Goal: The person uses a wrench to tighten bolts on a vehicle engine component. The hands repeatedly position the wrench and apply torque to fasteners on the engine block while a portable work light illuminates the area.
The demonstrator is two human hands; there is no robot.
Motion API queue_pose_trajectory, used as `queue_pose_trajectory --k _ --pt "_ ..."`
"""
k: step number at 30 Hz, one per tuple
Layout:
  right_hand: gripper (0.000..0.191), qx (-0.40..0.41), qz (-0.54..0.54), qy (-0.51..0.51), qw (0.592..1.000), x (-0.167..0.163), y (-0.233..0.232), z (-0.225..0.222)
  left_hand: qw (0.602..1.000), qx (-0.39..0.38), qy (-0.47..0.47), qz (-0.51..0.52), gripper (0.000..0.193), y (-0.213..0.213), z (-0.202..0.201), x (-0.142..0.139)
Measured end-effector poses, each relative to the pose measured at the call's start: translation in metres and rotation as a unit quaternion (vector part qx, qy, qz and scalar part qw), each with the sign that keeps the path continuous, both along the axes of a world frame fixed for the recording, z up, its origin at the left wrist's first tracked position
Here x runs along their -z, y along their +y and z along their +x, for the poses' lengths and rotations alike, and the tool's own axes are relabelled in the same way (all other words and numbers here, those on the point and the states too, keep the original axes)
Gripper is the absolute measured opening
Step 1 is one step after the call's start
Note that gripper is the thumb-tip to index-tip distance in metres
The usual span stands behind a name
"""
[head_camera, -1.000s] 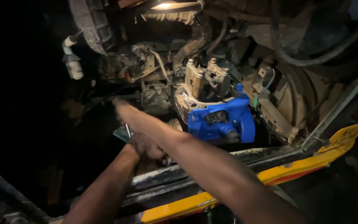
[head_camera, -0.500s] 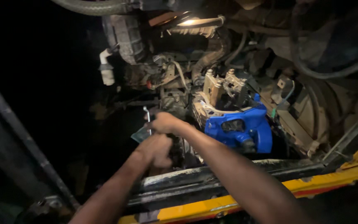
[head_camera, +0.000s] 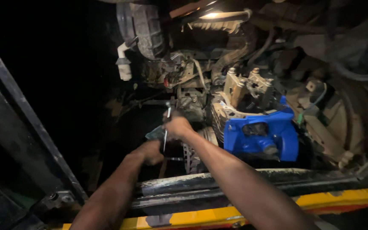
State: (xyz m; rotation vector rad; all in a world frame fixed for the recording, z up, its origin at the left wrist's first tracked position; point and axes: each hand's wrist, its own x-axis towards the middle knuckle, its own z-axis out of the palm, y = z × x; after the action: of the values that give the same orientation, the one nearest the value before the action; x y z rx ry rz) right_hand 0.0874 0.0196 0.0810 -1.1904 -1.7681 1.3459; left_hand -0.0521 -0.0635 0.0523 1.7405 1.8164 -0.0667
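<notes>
Both my arms reach down into a dark engine bay. My right hand (head_camera: pixel 178 127) is closed around the top of a slim metal tool (head_camera: pixel 165 137) that stands upright, next to the finned engine block (head_camera: pixel 197 149). My left hand (head_camera: pixel 150 151) sits just below it, fingers curled near the lower end of the tool; whether it grips it I cannot tell. To the right is a blue engine cover (head_camera: pixel 260 136), with the exposed valve gear (head_camera: pixel 248 87) above it.
A yellow and black frame rail (head_camera: pixel 243 191) crosses in front of me. A black slanted bar (head_camera: pixel 26 127) runs down the left. A ribbed hose (head_camera: pixel 143 27), a white fitting (head_camera: pixel 124 64) and a lamp (head_camera: pixel 211 15) hang above the engine.
My right hand drew back from its outstretched reach and closed on the upright tool. My left hand moved up under it. The view shifted left and closer to the engine.
</notes>
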Motion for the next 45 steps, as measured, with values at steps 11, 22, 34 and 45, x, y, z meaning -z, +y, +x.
queue_pose_trajectory --k 11,22,34,45 --pt "0.031 0.129 0.010 0.061 0.990 -0.008 0.013 -0.017 0.986 -0.114 -0.034 0.120 0.070 0.024 -0.026 0.015" --pt "0.022 0.063 -0.007 0.347 0.936 -0.033 0.001 0.001 0.932 -0.188 -0.073 0.301 0.059 0.016 -0.028 -0.021" --pt "0.026 -0.024 -0.039 0.320 0.946 -0.041 -0.098 0.043 0.901 -0.194 -0.046 0.385 0.047 -0.055 0.010 -0.075" --pt "0.013 0.022 -0.054 0.453 0.890 -0.051 -0.115 0.055 0.873 -0.267 -0.074 0.401 0.038 -0.120 0.038 -0.090"
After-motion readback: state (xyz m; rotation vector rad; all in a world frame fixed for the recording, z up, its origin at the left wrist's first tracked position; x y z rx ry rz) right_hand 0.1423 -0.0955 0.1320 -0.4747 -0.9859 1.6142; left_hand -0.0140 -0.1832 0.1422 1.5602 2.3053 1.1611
